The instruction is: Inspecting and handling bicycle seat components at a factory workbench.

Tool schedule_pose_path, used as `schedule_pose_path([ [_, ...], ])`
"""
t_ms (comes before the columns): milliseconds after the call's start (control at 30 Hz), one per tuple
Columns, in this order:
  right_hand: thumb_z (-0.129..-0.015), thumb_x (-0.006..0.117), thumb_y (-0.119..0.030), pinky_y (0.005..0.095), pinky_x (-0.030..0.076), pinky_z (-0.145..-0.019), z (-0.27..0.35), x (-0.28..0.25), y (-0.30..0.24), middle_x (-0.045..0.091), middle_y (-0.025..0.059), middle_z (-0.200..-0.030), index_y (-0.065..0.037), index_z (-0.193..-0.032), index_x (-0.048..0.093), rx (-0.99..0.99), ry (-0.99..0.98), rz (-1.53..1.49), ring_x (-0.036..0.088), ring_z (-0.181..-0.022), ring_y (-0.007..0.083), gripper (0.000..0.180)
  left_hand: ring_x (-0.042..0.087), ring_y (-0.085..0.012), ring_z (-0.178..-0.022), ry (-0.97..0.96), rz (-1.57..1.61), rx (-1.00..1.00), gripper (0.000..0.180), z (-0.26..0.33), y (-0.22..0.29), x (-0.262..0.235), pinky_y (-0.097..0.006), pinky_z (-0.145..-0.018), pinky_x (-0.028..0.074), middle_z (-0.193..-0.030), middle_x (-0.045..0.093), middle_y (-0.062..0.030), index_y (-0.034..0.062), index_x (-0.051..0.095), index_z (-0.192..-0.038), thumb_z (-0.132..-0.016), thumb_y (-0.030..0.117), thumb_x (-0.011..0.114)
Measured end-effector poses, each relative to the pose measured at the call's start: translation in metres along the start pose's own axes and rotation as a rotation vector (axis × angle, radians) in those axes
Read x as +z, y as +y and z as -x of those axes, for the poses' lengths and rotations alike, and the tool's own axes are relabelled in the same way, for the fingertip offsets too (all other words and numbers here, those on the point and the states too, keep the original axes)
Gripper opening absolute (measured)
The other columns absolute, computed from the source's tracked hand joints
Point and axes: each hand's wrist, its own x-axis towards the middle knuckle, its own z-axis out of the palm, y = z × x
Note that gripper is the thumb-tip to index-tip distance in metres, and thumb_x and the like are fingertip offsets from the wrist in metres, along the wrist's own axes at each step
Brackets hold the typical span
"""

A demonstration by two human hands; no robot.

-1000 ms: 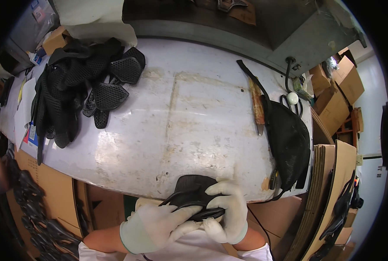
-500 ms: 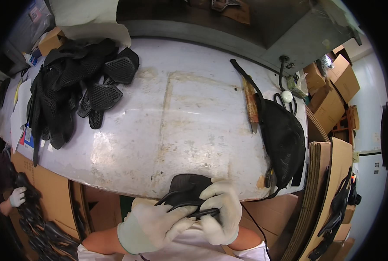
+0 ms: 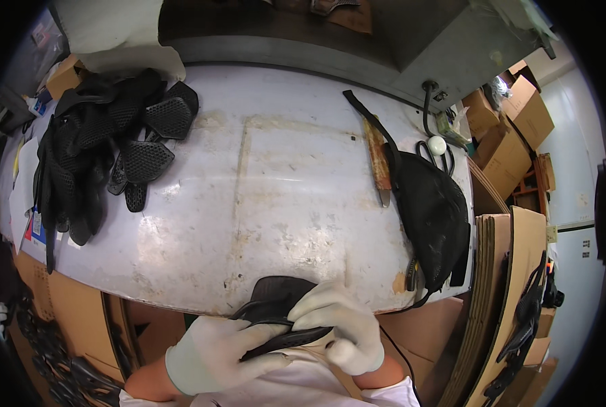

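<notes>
A black, flexible moulded piece (image 3: 274, 296) with layered, curved flaps lies between my two hands, at the front edge of the table. I cannot make out its exact kind. My left hand (image 3: 215, 356), in a pale glove, grips its near left side, with the thumb and fingers along the lower flap. From the right, my right hand (image 3: 340, 322), also gloved, curls over the piece and presses its fingers into the fold. The fingers hide part of the fold.
Black mesh-textured pieces (image 3: 109, 136) are heaped at the table's left. On the right lie a black waist bag (image 3: 432, 217), a rust-stained blade (image 3: 379, 166) and a cable with a white ball (image 3: 437, 145). A grey metal housing (image 3: 282, 51) borders the back; cardboard sheets (image 3: 489, 285) stand at right.
My fingers have shifted on the black piece, and more of its lower flap shows between my hands. The view has turned slightly. Another person's gloved hand at far left has moved mostly out of sight.
</notes>
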Motion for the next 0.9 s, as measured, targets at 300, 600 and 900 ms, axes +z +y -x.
schedule_pose_path([
  [300,-0.081,0.085,-0.018,0.0364,0.051,-0.079,-0.005,0.012,-0.003,0.075,0.0101,-0.095,-0.005,-0.096,0.072,-0.041,0.15,0.177,0.068,-0.082,0.0266,0.024,0.067,-0.0262,-0.057,-0.032,-0.115,0.029,0.042,0.0,-0.002,0.004,-0.035,-0.05,0.053,-0.069,0.065,-0.009,0.0064,0.074,-0.115,-0.09,0.04,0.078],
  [600,-0.064,0.099,-0.019,0.0358,0.051,-0.079,-0.007,-0.005,-0.001,0.079,0.0141,-0.093,-0.001,-0.091,0.076,0.057,0.039,0.101,0.073,-0.077,0.0247,0.04,0.066,-0.03,-0.059,-0.157,-0.376,-0.149,0.044,-0.002,0.026,0.017,-0.038,-0.048,0.051,-0.082,0.068,-0.0133,0.0057,0.073,-0.11,-0.091,0.046,0.074],
  [900,-0.076,0.092,-0.035,0.0408,0.053,-0.093,-0.007,0.019,0.006,0.074,0.0197,-0.113,0.004,-0.112,0.072,0.002,0.245,0.046,0.071,-0.1,0.0309,0.057,0.067,-0.0241,-0.057,0.019,0.08,-0.121,0.033,0.012,-0.015,0.024,-0.034,-0.053,0.053,-0.076,0.071,-0.0105,0.0051,0.074,-0.114,-0.092,0.029,0.076],
])
